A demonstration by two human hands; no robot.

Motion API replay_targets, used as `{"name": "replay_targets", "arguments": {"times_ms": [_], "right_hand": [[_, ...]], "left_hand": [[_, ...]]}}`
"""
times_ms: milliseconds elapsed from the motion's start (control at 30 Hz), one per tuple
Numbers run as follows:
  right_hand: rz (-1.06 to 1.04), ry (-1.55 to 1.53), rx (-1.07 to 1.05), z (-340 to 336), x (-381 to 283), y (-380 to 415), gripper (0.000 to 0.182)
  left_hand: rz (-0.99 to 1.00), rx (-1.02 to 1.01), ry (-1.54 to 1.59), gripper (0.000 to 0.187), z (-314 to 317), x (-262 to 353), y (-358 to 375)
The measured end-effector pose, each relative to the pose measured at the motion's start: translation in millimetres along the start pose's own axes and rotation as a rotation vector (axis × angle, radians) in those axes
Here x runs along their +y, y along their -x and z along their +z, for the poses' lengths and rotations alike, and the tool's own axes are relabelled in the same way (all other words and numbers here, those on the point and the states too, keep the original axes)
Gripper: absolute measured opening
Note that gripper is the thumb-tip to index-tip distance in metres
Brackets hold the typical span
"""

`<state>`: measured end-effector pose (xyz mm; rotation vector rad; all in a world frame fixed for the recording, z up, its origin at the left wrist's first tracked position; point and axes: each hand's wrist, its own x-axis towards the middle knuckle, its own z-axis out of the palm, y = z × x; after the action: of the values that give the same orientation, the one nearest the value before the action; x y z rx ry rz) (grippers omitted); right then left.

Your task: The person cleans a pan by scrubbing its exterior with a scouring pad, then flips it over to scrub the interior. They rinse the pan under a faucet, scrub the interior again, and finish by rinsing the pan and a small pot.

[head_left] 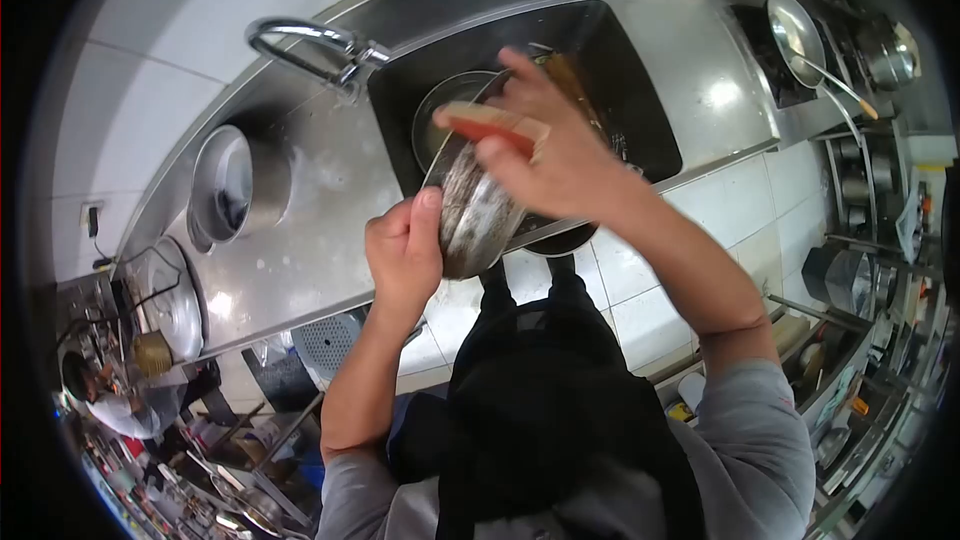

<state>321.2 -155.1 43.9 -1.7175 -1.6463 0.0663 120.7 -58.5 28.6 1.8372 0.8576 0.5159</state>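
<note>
My left hand (405, 245) grips the near-left side of a stained metal pot (478, 215), thumb up along its wall. The pot is tipped on its side at the front edge of the dark sink (640, 110). In my right hand (555, 155) is a red and beige sponge (490, 125), held at the pot's upper rim; the fingers are slightly smeared by motion. Behind the pot, a round metal pan (430, 120) lies in the sink, partly covered by my hands and the pot.
A chrome faucet (320, 35) arches at the sink's back left. On the steel counter to the left stand a tall pot (250, 185) and a round lid (170, 300). A wok (795, 35) with a ladle rests on the stove at right. Shelves (850, 340) of cookware flank the floor.
</note>
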Motion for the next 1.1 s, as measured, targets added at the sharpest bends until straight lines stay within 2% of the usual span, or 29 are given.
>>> {"name": "replay_targets", "arguments": {"times_ms": [33,100,133,167,233,267,300,367,400,500,533,567,633,667,700,767,800,833,900,933,1033,1067,1100], "right_hand": [[-0.01,-0.009,-0.004,4,21,0,0.037],[0.125,-0.191,0.135,10,58,2,0.037],[0.172,-0.221,0.224,20,35,3,0.036],[0.167,-0.218,0.218,15,15,-1,0.036],[-0.118,0.0,-0.227,-4,-23,-8,0.034],[-0.027,-0.103,0.001,2,-6,-3,0.035],[-0.034,-0.097,0.0,5,8,-3,0.035],[0.281,-0.171,0.09,0,13,-15,0.037],[0.087,-0.108,0.044,7,-1,-5,0.035],[0.0,-0.107,0.092,9,5,-7,0.035],[0.163,-0.247,0.024,1,18,-13,0.037],[0.16,-0.244,0.023,5,15,-8,0.037],[0.11,0.005,0.128,13,1,2,0.037],[-0.1,0.005,-0.189,4,-24,-5,0.038],[-0.085,0.002,-0.185,6,-19,0,0.038],[0.147,-0.116,0.061,7,10,2,0.037],[0.331,-0.366,0.237,5,29,5,0.037],[0.327,-0.366,0.239,9,20,8,0.037],[0.033,0.002,0.102,19,1,10,0.036],[0.046,-0.005,0.101,25,2,12,0.036],[0.416,-0.613,0.346,26,11,7,0.038],[0.412,-0.608,0.353,25,6,7,0.038],[0.263,-0.397,0.3,22,2,7,0.038]], "left_hand": [[-0.005,0.013,-0.004,0.045,-2,-2,-1],[0.027,0.032,0.088,0.048,1,-7,-2],[0.052,0.022,0.082,0.048,-2,-13,-4],[0.052,0.028,0.088,0.048,-2,-12,-6],[-0.007,0.035,0.159,0.048,-6,-8,-1],[-0.01,0.029,0.16,0.048,-7,-9,1],[0.004,0.008,0.126,0.048,-8,-10,0],[0.022,-0.012,0.097,0.047,-11,-10,-4],[0.027,-0.014,0.115,0.047,-12,-11,-6],[0.032,-0.042,0.128,0.047,-10,-13,-5],[0.04,-0.031,0.135,0.047,-10,-13,-5],[0.043,-0.028,0.138,0.047,-12,-14,-5],[0.055,-0.049,0.089,0.047,-15,-15,-11],[0.055,-0.062,0.126,0.047,-16,-20,-11],[0.05,-0.076,0.122,0.047,-14,-19,-8],[0.037,-0.021,0.119,0.048,-12,-12,-6],[0.045,-0.017,0.117,0.048,-15,-12,-6],[0.063,-0.039,0.086,0.048,-19,-14,-3],[0.084,-0.041,0.06,0.048,-20,-20,-8],[0.069,-0.042,0.108,0.047,-21,-25,-5],[0.063,-0.036,0.191,0.046,-16,-25,-2],[0.07,-0.052,0.135,0.045,-17,-20,-1],[0.08,-0.064,0.081,0.045,-17,-17,-3]]}}
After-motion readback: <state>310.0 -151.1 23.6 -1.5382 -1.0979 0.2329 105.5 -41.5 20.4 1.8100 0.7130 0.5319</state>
